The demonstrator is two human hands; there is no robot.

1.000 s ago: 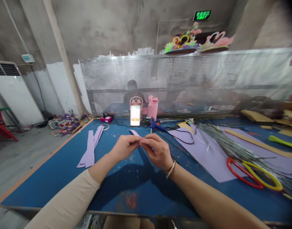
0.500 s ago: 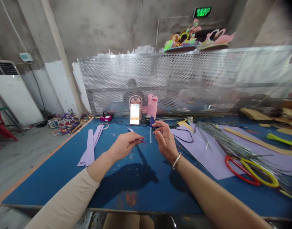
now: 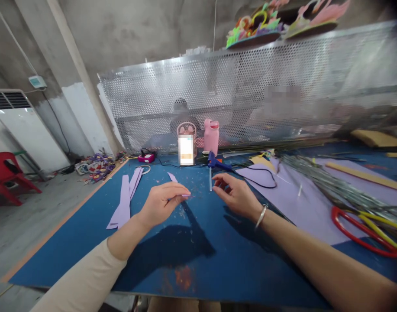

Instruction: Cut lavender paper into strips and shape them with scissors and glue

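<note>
My left hand [image 3: 164,201] pinches a thin purple strip [image 3: 172,177] between thumb and fingertips, above the middle of the blue table. One end of the strip sticks out behind the fingers; the rest is mostly hidden by the hand. My right hand [image 3: 235,195], wearing a silver bangle, is open with curved fingers apart and nothing in them. Just beyond its fingertips is a blue glue gun [image 3: 219,162], with a pale glue stick [image 3: 210,180] pointing toward me. Several purple strips [image 3: 124,201] lie crossed to the left of my left hand.
A lit phone [image 3: 186,149] and a pink bottle [image 3: 211,138] stand at the back before a perforated metal screen [image 3: 146,95]. To the right are purple sheets [image 3: 295,203], a bundle of wires [image 3: 341,186] and red-handled scissors [image 3: 363,234]. A black cord [image 3: 259,184] loops beside the gun.
My right hand has come down and away from the glue gun, whose body now shows more fully. My left hand keeps its pinch on the strip. The camera view has tilted and shifted.
</note>
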